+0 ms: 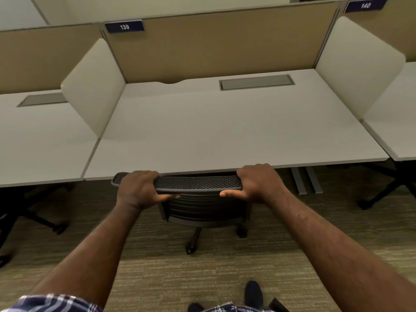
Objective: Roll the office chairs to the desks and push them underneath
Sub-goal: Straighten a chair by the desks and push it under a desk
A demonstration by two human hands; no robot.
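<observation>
A black mesh-backed office chair (199,183) stands at the front edge of the white desk (225,131) labelled 139. Its seat is hidden beneath the desktop, and only the top of the backrest, the back slats and two castors show. My left hand (139,188) grips the left end of the backrest's top rail, fingers over the top and thumb underneath. My right hand (258,183) holds the right end of the rail the same way. The backrest top sits almost against the desk's front edge.
White side dividers (94,86) and a tan back panel (213,41) bound the desk. Neighbouring desks lie left (40,143) and right (400,131), with dark chair bases (382,192) beneath them. Grey desk legs (306,179) stand right of the chair. My shoe (253,293) rests on the carpet.
</observation>
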